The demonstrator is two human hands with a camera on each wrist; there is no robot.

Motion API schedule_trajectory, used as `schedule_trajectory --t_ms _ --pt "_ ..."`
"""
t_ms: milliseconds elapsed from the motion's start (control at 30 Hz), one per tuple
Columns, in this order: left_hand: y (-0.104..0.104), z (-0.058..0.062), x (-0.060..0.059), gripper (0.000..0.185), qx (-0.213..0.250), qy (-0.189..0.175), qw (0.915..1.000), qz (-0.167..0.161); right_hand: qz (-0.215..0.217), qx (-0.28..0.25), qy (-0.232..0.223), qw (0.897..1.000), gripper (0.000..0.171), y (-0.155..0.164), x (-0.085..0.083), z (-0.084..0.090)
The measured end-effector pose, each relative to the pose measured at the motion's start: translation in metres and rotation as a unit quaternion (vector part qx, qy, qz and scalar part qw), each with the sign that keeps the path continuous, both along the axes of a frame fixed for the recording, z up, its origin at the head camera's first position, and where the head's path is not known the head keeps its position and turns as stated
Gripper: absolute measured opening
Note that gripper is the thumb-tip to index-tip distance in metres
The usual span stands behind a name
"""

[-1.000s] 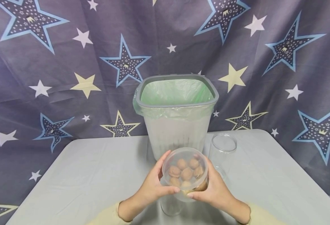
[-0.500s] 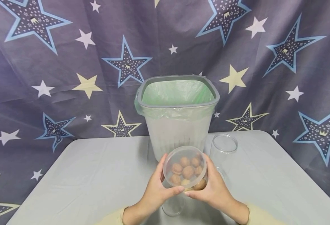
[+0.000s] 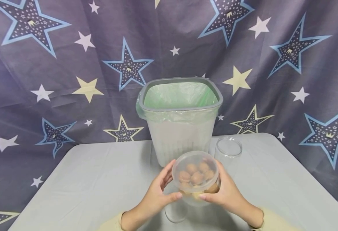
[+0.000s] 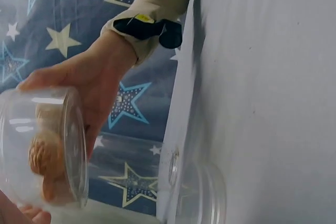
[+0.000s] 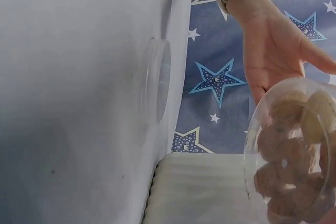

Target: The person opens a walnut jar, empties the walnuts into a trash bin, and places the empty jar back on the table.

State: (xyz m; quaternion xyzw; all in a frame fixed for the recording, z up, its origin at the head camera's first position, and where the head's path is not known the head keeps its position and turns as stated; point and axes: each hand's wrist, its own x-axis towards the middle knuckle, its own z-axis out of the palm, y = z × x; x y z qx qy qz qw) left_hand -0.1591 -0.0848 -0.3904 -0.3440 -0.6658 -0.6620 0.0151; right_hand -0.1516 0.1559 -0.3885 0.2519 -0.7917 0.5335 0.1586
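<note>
A clear plastic jar [image 3: 196, 176] of round brown nuts is held above the table, tipped so its base faces me. My right hand [image 3: 225, 192] grips its right side, fingers curled round the wall. My left hand [image 3: 157, 195] is at the jar's left with fingers spread and relaxed, and only the thumb touches the jar's lower edge. The left wrist view shows the right hand [image 4: 97, 77] wrapped round the jar [image 4: 47, 150]. In the right wrist view the left hand [image 5: 270, 51] shows an open palm behind the jar [image 5: 294, 156].
A white bin [image 3: 180, 128] with a grey rim and green liner stands just behind the hands. An empty clear jar [image 3: 228, 152] stands to its right. A clear round lid [image 3: 176, 211] lies on the grey table [image 3: 85, 179] under the hands. A star-print cloth hangs behind.
The jar has shifted a little to the right with the right hand. The left hand's fingers have come off the jar's side and spread.
</note>
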Motion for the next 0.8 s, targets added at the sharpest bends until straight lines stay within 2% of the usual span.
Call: schedule_trajectory --t_ms 233,333,433,533,667,800 --pt "-0.006 0.003 -0.018 0.078 0.026 0.054 0.9973 -0.043 0.059 -0.031 0.033 0.997 0.098 0.006 -0.001 0.002" --pt "-0.007 0.005 -0.027 0.082 0.031 0.072 0.9943 -0.073 0.091 -0.044 0.039 0.994 0.095 0.007 -0.001 0.003" --pt "-0.008 0.006 -0.034 0.088 0.036 0.093 0.9886 -0.113 0.143 -0.056 0.039 0.987 0.09 0.009 -0.003 0.003" --pt "-0.008 0.007 -0.038 0.096 0.035 0.103 0.9804 -0.164 0.228 -0.078 0.02 0.97 0.089 0.008 -0.004 0.003" --pt "-0.008 0.01 -0.04 0.103 0.026 0.091 0.9675 -0.234 0.338 -0.102 -0.021 0.935 0.092 0.006 -0.005 0.002" --pt "-0.008 0.013 -0.04 0.109 0.012 0.079 0.9552 -0.285 0.391 -0.103 -0.042 0.914 0.093 0.004 -0.007 0.002"
